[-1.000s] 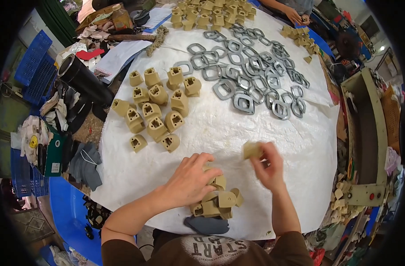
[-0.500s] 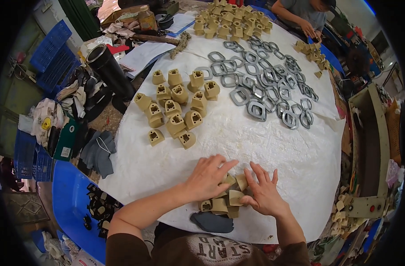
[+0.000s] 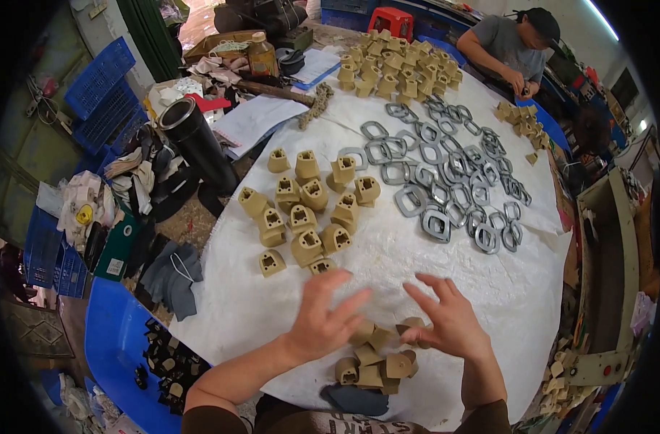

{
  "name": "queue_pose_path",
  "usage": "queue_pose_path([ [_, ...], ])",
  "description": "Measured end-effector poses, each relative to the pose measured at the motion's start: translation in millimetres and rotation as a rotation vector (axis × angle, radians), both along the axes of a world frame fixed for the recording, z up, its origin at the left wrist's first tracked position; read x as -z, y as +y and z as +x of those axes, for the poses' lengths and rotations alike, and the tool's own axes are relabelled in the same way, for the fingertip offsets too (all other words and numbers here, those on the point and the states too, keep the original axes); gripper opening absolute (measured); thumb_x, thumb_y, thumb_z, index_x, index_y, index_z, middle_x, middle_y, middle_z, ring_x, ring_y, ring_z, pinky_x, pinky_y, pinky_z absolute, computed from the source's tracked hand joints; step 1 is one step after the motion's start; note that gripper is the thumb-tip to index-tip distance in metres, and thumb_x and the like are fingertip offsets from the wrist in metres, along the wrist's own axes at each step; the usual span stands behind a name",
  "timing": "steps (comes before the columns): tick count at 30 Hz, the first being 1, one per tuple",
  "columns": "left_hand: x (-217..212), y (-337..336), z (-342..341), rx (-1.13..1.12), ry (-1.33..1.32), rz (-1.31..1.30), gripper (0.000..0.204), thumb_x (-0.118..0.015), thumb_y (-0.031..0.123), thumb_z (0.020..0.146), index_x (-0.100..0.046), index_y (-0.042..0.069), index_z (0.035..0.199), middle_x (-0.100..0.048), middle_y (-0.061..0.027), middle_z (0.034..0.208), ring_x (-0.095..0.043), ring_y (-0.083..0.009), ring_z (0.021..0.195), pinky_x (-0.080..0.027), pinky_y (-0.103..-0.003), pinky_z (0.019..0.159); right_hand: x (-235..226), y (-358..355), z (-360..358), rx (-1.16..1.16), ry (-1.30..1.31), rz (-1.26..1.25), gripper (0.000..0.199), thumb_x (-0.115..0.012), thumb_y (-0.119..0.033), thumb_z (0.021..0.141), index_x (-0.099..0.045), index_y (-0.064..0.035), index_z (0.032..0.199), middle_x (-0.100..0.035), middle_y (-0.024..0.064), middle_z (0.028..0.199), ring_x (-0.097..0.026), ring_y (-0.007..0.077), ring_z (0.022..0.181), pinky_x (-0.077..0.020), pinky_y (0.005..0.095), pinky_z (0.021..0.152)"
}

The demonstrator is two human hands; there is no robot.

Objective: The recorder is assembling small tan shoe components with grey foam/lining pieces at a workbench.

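My left hand [image 3: 327, 315] is raised above the white sheet with its fingers apart and nothing in it. My right hand [image 3: 449, 318] is spread open, its thumb beside a tan block [image 3: 412, 324]; whether they touch I cannot tell. Below and between my hands lies a small heap of tan hollow blocks [image 3: 370, 375]. A dark grey cloth-like piece [image 3: 355, 399] lies at the table's near edge, against the heap. Beyond my left hand, a group of similar tan blocks [image 3: 301, 218] stands with notched holes facing up.
Many grey metal rings [image 3: 436, 225] spread over the white sheet [image 3: 388, 253]. More tan blocks [image 3: 391, 64] stand at the far end, where a person [image 3: 514, 54] works. A black tube [image 3: 198, 145] stands at the left. A blue bin [image 3: 116, 329] holds dark pieces.
Both hands have lifted off the heap and opened, the left drawing away to the left. The blocks beneath are more exposed. My view has tilted up, so the table sits lower.
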State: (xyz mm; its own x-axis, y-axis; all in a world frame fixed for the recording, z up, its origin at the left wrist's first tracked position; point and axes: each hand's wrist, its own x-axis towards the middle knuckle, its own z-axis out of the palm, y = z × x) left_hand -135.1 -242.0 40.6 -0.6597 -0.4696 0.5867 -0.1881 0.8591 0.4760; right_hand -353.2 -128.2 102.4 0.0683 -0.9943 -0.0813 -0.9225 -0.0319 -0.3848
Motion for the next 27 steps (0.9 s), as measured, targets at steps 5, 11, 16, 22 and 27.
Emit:
queue_pose_path([
  [5, 9, -27, 12, -0.384, -0.228, 0.099, 0.090, -0.082, 0.020, 0.058, -0.036, 0.011, 0.135, -0.026, -0.0231, 0.132, -0.033, -0.0404, 0.116, -0.026, -0.049, 0.098, 41, -77, 11, 0.040, -0.296, -0.239, 0.089, -0.077, -0.051, 0.061, -0.042, -0.0171, 0.136, -0.031, 0.0196, 0.137, -0.047, 0.0368, 0.107, -0.0457, 0.0433, 0.087],
  [11, 20, -30, 10, -0.387, -0.391, 0.070, 0.094, -0.083, 0.028, 0.059, -0.033, 0.008, 0.136, -0.030, -0.0298, 0.128, -0.036, -0.0432, 0.116, -0.024, -0.050, 0.097, 49, -142, 33, -0.064, -0.014, -0.184, 0.102, -0.085, -0.045, 0.047, -0.040, -0.0280, 0.137, -0.021, 0.0200, 0.143, -0.043, 0.0439, 0.113, -0.0464, 0.0446, 0.090],
  [16, 35, -42, -4, -0.417, -0.289, 0.069, 0.083, -0.083, 0.023, 0.060, -0.038, 0.008, 0.128, -0.029, -0.0305, 0.125, -0.039, -0.0438, 0.113, -0.035, -0.050, 0.090, 57, -165, 30, -0.089, 0.029, -0.118, 0.085, -0.087, -0.037, 0.046, -0.053, -0.0169, 0.121, -0.016, 0.0204, 0.145, -0.048, 0.0411, 0.113, -0.0490, 0.0450, 0.085],
  [22, 45, -41, 0, -0.298, -0.162, 0.033, 0.076, -0.081, 0.008, 0.058, -0.041, 0.014, 0.122, -0.029, -0.0248, 0.123, -0.042, -0.0411, 0.105, -0.039, -0.048, 0.086, 67, -163, 23, -0.180, -0.204, -0.217, 0.043, -0.080, -0.019, 0.057, -0.058, -0.0052, 0.090, -0.025, 0.0193, 0.141, -0.046, 0.0350, 0.116, -0.0487, 0.0414, 0.083],
  [27, 49, -42, -1, -0.246, -0.013, -0.025, 0.071, -0.081, 0.004, 0.054, -0.045, 0.017, 0.115, -0.032, -0.0197, 0.119, -0.042, -0.0387, 0.102, -0.040, -0.046, 0.084, 76, -155, 22, -0.273, -0.320, -0.331, 0.025, -0.067, 0.000, 0.064, -0.055, -0.0016, 0.085, -0.039, 0.0167, 0.132, -0.049, 0.0349, 0.112, -0.0486, 0.0402, 0.080],
])
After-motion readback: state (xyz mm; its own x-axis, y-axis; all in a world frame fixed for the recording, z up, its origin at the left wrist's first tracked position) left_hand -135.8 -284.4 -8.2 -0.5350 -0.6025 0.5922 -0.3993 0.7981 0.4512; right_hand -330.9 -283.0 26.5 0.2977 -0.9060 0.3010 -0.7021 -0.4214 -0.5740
